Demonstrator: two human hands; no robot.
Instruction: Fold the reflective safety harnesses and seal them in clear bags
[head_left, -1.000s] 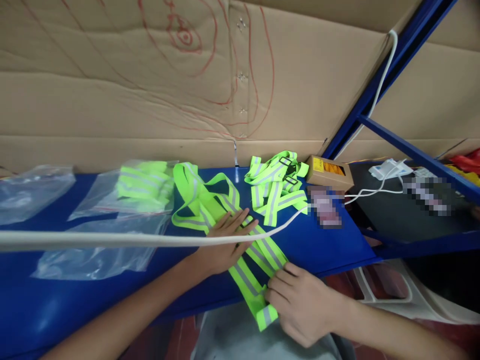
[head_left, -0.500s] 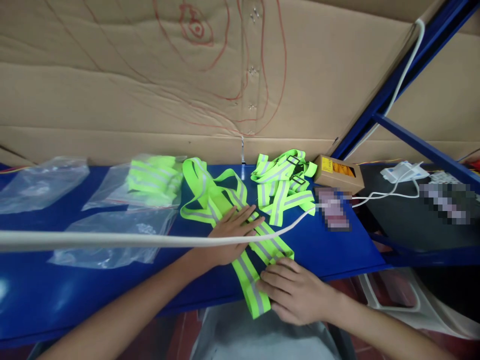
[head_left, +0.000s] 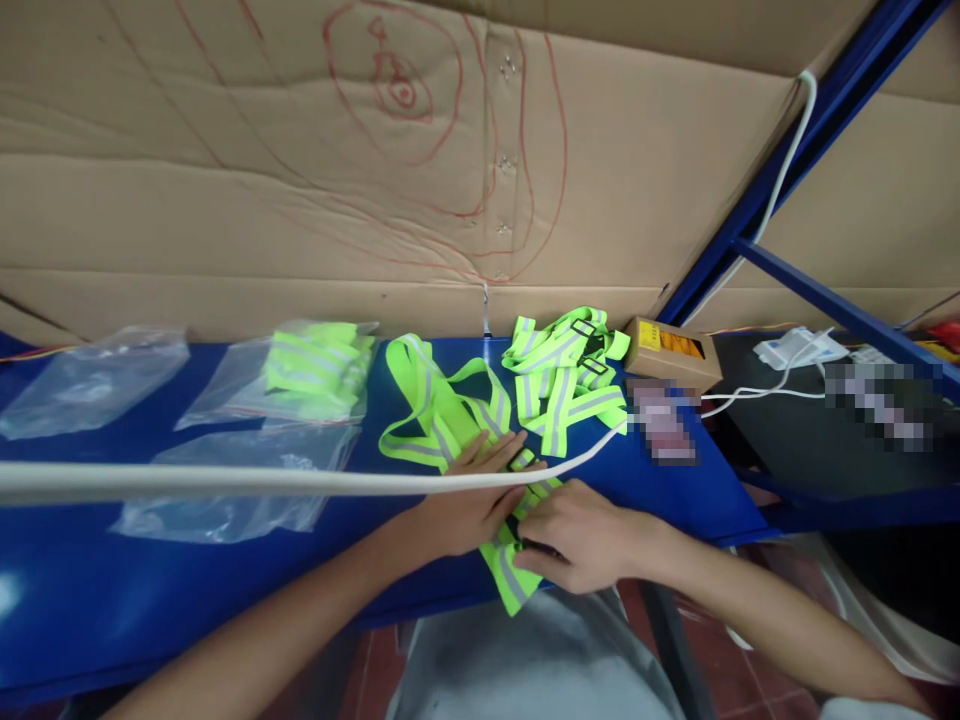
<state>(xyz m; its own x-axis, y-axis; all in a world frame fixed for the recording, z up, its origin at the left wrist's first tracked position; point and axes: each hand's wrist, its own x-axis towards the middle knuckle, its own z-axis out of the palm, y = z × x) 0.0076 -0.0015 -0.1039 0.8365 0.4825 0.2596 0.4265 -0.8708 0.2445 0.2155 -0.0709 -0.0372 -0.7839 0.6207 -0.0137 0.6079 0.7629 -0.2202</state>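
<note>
A neon-green reflective strap (head_left: pixel 511 580) with a grey stripe lies across the blue table, its loops spread towards the back and one end over the front edge. My left hand (head_left: pixel 466 515) rests flat on its middle, fingers stretched out. A black buckle (head_left: pixel 523 459) shows beside those fingertips. My right hand (head_left: pixel 581 535) is closed on the strap nearer the edge, with curled fingers; a dark part shows beneath them. Behind my hands lies a second pile of green straps (head_left: pixel 559 385) with black buckles. A clear bag (head_left: pixel 225 385) to the left contains folded green straps (head_left: pixel 319 365).
A white cable (head_left: pixel 300 481) crosses in front of my left hand. More clear bags (head_left: pixel 240 490) lie on the left of the table (head_left: pixel 60 580). At the right are a small cardboard box (head_left: pixel 675 368), a blurred-out phone-like item (head_left: pixel 664 425) and a blue metal frame (head_left: pixel 847 300).
My right hand has moved back towards my left hand, its fingers curling tighter, and the front part of the strap has bunched. My left hand stays flat on it. The view has shifted slightly.
</note>
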